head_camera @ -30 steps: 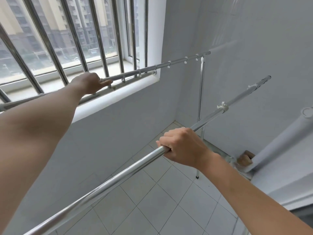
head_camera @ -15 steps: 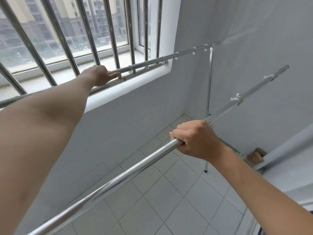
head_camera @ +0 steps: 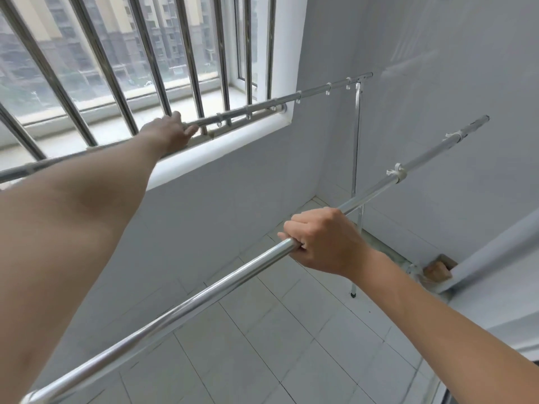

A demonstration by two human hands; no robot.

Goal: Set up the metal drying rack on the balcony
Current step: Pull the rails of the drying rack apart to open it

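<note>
The metal drying rack shows as two long shiny rails and a thin upright leg (head_camera: 356, 147) in the far corner. The far rail (head_camera: 315, 91) runs along the window sill and carries several small white clips. My left hand (head_camera: 169, 132) is stretched out and wrapped around this rail by the sill. The near rail (head_camera: 180, 312) crosses the view from lower left to upper right, with white clips (head_camera: 396, 172) near its far end. My right hand (head_camera: 323, 240) grips this rail from above, at its middle.
A barred window (head_camera: 151, 59) with a white sill (head_camera: 221, 153) fills the upper left. White walls close the corner on the right. A grey pipe (head_camera: 495, 252) slants at the right edge beside a brown fitting (head_camera: 437, 269). The floor (head_camera: 262, 345) is pale tile.
Both hands keep their hold on the rails. The view has shifted slightly, so the rack and window sit a little further right and lower in the frame.
</note>
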